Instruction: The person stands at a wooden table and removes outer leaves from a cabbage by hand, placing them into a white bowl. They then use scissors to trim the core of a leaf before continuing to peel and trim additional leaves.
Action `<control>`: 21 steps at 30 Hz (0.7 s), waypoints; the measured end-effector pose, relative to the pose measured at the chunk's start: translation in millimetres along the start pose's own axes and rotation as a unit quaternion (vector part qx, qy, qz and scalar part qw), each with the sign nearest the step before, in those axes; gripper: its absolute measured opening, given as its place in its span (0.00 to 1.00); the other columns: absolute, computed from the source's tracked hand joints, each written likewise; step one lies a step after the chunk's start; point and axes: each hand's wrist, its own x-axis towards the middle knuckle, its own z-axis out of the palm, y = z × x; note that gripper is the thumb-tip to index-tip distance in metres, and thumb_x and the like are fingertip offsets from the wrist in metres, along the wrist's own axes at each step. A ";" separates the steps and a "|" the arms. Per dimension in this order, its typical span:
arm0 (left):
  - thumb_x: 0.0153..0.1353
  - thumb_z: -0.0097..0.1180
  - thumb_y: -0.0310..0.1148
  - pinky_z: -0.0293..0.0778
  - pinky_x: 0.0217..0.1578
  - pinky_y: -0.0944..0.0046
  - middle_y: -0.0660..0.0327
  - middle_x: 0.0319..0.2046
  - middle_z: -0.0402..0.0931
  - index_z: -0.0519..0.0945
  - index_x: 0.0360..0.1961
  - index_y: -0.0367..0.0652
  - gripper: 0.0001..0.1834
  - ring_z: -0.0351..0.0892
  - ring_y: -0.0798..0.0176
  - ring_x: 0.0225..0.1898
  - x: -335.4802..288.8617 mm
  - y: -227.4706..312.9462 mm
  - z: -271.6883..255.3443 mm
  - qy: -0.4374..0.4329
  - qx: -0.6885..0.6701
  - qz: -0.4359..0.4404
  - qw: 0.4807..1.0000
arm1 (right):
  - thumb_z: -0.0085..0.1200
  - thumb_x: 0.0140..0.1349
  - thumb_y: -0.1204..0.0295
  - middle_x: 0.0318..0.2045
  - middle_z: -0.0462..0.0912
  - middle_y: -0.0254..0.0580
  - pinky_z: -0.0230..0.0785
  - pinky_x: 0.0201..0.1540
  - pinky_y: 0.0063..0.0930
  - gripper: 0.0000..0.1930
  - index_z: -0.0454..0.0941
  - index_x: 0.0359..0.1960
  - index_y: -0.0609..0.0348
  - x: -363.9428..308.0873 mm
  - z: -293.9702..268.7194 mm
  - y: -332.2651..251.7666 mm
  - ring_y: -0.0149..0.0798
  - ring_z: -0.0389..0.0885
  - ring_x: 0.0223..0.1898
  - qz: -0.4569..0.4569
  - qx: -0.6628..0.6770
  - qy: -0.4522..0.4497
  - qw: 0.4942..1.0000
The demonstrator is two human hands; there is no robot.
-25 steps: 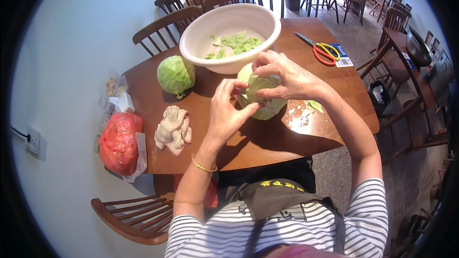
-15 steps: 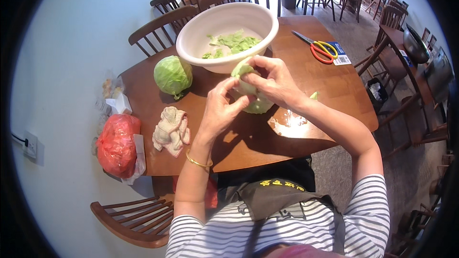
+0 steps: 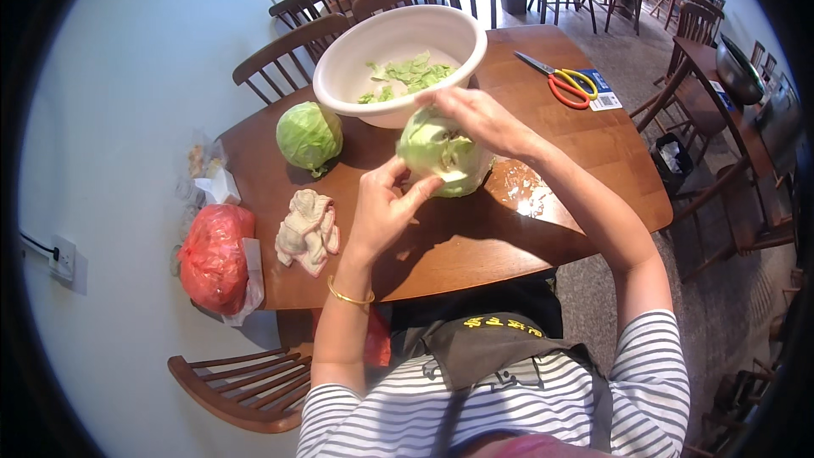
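Note:
A pale green cabbage sits on the table just below the bowl, its cut stem end turned up toward me. My left hand grips its near left side, thumb apart from the fingers. Over the far right side curls my right hand, pressed on the cabbage with its fingertips partly hidden and slightly blurred. Behind them stands a large white bowl holding torn green cabbage leaves. Left of the bowl rests a second whole cabbage.
Cream work gloves lie at the left, beside a red plastic bag. Scissors with red and yellow handles lie at the far right on a card. A wet patch shines on the wooden table. Chairs stand around.
The cabbage has turned so its stem end shows. My right hand has gone from pinching a leaf to lying over the cabbage's far side; my left hand has shifted slightly down.

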 end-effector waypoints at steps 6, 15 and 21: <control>0.56 0.64 0.25 0.77 0.33 0.63 0.54 0.32 0.83 0.83 0.37 0.38 0.07 0.83 0.59 0.31 -42.0 27.0 14.9 0.030 0.135 0.201 0.970 | 0.47 0.70 0.72 0.48 0.82 0.49 0.71 0.56 0.33 0.15 0.78 0.54 0.61 4.9 8.3 14.7 0.40 0.80 0.49 -0.046 -0.140 -0.019 0.989; 0.68 0.57 0.32 0.73 0.51 0.69 0.58 0.50 0.80 0.75 0.57 0.33 0.19 0.78 0.71 0.48 -22.5 22.5 0.6 0.014 -0.334 -0.128 0.934 | 0.51 0.68 0.72 0.49 0.83 0.41 0.71 0.56 0.28 0.17 0.77 0.56 0.61 -3.5 -11.4 -4.9 0.31 0.78 0.51 0.054 0.030 -0.044 0.997; 0.69 0.56 0.34 0.73 0.51 0.69 0.59 0.50 0.80 0.74 0.58 0.32 0.20 0.78 0.71 0.49 -8.4 29.1 5.7 -0.017 -0.314 -0.121 0.942 | 0.55 0.65 0.68 0.44 0.85 0.45 0.74 0.53 0.31 0.17 0.81 0.52 0.63 -34.8 -37.2 -20.4 0.36 0.81 0.47 0.021 0.079 0.018 0.996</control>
